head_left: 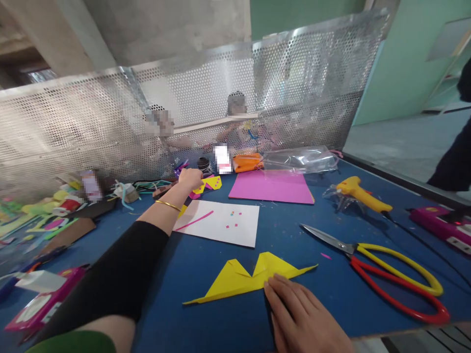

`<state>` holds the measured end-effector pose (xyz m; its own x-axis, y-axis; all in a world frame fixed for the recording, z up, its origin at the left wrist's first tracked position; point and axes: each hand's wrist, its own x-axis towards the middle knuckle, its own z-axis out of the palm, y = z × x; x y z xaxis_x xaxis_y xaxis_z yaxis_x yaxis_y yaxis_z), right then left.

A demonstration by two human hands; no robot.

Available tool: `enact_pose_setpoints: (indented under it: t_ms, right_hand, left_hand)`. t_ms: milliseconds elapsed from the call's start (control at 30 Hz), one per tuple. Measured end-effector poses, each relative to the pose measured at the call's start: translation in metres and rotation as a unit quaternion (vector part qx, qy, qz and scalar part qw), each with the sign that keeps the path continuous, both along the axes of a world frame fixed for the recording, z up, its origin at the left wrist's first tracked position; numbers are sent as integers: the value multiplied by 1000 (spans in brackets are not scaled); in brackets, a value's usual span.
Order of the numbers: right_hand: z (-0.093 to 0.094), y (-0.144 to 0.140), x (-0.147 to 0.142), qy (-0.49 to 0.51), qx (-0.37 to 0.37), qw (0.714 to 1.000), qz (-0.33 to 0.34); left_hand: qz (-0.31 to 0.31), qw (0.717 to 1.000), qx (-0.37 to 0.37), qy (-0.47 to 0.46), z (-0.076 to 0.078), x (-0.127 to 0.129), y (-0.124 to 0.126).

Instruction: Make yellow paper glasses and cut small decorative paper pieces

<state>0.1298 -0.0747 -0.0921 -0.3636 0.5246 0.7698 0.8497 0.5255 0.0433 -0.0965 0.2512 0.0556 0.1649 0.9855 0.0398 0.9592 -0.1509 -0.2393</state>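
My right hand (303, 311) has its fingers pressed together on the lower edge of a folded yellow paper piece (235, 279). This piece has two peaks and thin pointed ends, and my thumb is hidden. Far across the table, my left hand (190, 180) reaches to the back, next to a yellow paper piece with purple dots (212, 183). Its fingers point away from me and are hidden, so any hold cannot be made out. Between the two hands lies a white sheet (221, 225) with a pink strip (195, 220) and several tiny paper bits.
Large scissors (353, 249) with red and yellow handles lie open at right. Behind them are a yellow glue gun (362, 193) and a magenta power strip (447, 228). Purple sheets (272, 186) lie near a perforated metal screen (206, 78). Scraps (51, 220) clutter the left.
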Motion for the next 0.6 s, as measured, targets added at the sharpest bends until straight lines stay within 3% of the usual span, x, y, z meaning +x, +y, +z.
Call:
enact_pose_setpoints:
  t_ms: [133,400,500,600]
  right_hand:
    - [0,-2,-1,12,-7,1000,-2]
    - [7,-6,0,2,-34,999,2]
    - [9,-8,0,0,-41,999,3]
    - [10,-8,0,-2,-44,999,4]
  left_hand:
    - [25,999,0,-33,10,-10,6]
    - [79,985,72,-135,70,-67,13]
    - [80,982,82,-147,73,-79,12]
    - [55,984,85,-147,61,-81,10]
